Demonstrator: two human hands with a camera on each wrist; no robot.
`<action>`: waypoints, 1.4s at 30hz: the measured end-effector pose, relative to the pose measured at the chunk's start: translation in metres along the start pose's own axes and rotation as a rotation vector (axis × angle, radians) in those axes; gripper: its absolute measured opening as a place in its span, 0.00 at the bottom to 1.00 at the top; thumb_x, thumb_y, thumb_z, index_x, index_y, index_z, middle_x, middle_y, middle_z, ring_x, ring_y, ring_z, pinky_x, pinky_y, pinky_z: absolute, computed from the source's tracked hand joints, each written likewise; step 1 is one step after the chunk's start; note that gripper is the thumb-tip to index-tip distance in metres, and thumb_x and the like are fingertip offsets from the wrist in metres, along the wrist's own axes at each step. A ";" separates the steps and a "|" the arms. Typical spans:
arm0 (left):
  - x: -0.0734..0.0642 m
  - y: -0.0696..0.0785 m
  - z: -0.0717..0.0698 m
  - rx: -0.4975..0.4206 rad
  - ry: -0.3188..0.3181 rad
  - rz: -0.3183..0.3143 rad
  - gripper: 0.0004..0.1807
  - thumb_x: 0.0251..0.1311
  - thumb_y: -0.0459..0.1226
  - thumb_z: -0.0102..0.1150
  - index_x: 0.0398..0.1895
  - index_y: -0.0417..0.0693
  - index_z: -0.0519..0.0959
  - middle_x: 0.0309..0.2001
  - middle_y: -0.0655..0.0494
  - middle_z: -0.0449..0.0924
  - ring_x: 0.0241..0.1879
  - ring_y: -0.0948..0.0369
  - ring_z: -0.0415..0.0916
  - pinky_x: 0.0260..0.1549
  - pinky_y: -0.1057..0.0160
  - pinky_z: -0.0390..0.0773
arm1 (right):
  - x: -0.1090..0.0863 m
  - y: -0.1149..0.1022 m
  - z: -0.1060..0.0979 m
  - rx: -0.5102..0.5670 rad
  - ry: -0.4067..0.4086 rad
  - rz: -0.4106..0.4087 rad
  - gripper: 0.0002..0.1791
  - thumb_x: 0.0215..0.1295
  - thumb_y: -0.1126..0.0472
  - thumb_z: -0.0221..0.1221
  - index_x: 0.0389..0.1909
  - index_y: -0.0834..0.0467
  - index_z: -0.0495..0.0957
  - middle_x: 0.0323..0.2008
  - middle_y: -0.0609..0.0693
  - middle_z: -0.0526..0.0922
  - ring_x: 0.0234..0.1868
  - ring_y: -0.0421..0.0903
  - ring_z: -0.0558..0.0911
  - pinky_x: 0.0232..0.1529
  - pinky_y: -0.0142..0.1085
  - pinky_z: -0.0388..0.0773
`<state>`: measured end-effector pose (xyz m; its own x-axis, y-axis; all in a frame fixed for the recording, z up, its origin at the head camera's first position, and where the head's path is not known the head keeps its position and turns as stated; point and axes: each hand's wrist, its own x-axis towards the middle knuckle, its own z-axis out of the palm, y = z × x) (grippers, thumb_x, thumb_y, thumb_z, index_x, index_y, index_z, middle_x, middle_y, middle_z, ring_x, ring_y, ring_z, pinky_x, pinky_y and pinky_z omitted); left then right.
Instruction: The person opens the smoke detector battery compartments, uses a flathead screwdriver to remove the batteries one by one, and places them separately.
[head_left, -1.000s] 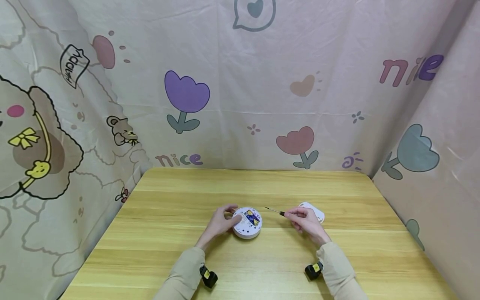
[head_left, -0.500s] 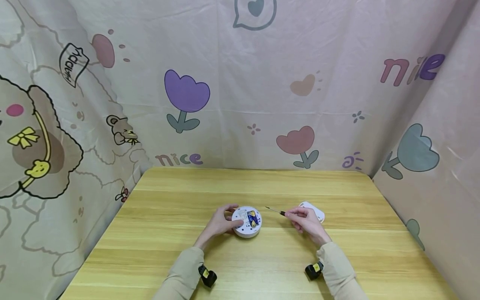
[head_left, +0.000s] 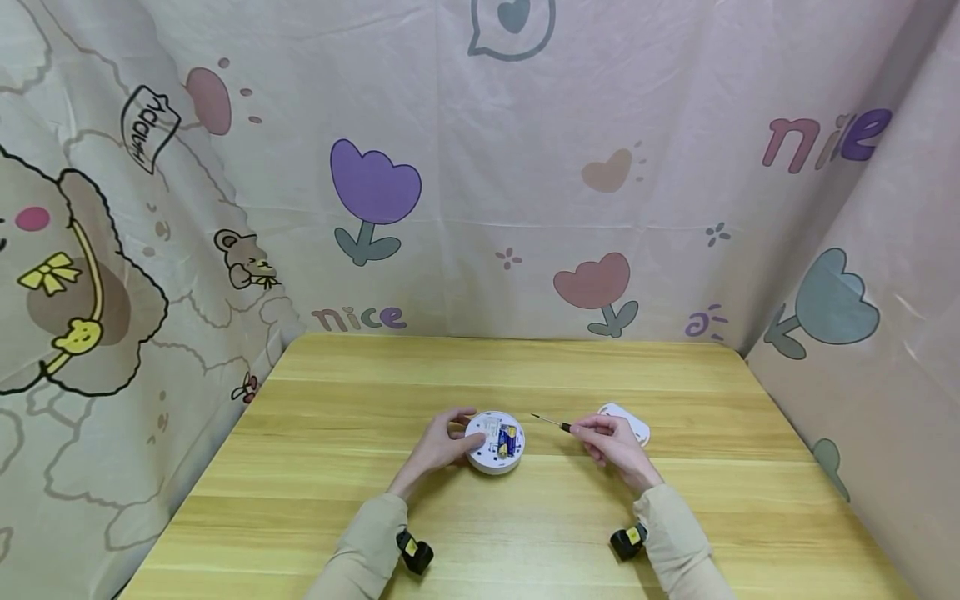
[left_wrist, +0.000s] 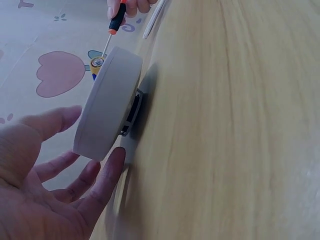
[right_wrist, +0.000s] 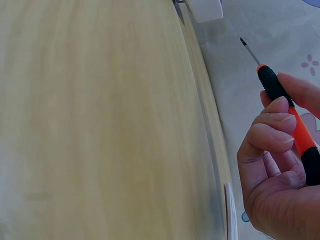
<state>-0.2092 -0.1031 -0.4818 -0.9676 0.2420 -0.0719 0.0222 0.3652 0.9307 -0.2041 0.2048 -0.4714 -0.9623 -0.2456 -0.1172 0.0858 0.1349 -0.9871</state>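
A white round battery-powered device (head_left: 491,460), drum-shaped, is held in my left hand (head_left: 442,442), thumb over its upper face and fingers at its side and below. Blue-and-yellow batteries (head_left: 507,442) show in that face; one battery end (left_wrist: 97,62) sticks up past the rim in the left wrist view. A dark slotted bracket (left_wrist: 132,112) projects from its underside, close over the table. My right hand (head_left: 615,447) pinches a screwdriver (right_wrist: 272,85) with an orange and black handle. Its thin tip points left toward the device, apart from it in the head view.
Behind the right hand a white rounded plate (head_left: 637,427) lies on the wooden table (head_left: 525,542), partly covered by the hand. Patterned cloth (head_left: 465,167) hangs along the back and both sides. Black wrist cameras (head_left: 416,554) sit on both sleeves.
The round device has turned in my left hand, so its batteries now sit at a different angle. My right hand and the screwdriver have hardly moved.
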 end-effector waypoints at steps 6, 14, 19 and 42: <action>-0.011 0.016 -0.004 -0.072 -0.073 0.008 0.33 0.48 0.33 0.62 0.60 0.38 0.62 0.53 0.36 0.66 0.44 0.50 0.73 0.35 0.55 0.81 | 0.000 0.002 -0.001 0.010 -0.007 -0.004 0.20 0.57 0.60 0.58 0.44 0.72 0.72 0.17 0.46 0.75 0.14 0.38 0.66 0.13 0.26 0.63; -0.003 0.001 -0.001 -0.074 -0.103 0.005 0.35 0.48 0.33 0.63 0.62 0.44 0.61 0.54 0.39 0.64 0.43 0.54 0.74 0.33 0.58 0.82 | 0.001 0.005 -0.004 0.003 -0.019 -0.017 0.19 0.58 0.60 0.57 0.43 0.73 0.72 0.16 0.45 0.75 0.14 0.37 0.66 0.12 0.26 0.63; 0.000 -0.002 0.000 -0.062 -0.092 0.007 0.34 0.48 0.34 0.62 0.61 0.45 0.62 0.54 0.40 0.65 0.45 0.53 0.74 0.33 0.60 0.82 | 0.000 0.004 -0.004 0.006 -0.004 0.001 0.19 0.57 0.60 0.58 0.42 0.72 0.72 0.16 0.46 0.75 0.14 0.37 0.66 0.13 0.26 0.63; 0.001 -0.005 0.002 -0.054 -0.017 -0.034 0.35 0.51 0.52 0.58 0.60 0.47 0.64 0.53 0.43 0.67 0.44 0.54 0.73 0.30 0.62 0.82 | 0.010 0.023 -0.010 0.020 0.025 0.007 0.21 0.53 0.56 0.62 0.41 0.69 0.74 0.16 0.48 0.74 0.13 0.38 0.65 0.11 0.26 0.62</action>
<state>-0.2094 -0.1030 -0.4870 -0.9631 0.2459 -0.1098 -0.0249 0.3245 0.9455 -0.2147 0.2146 -0.4940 -0.9678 -0.2201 -0.1220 0.0980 0.1170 -0.9883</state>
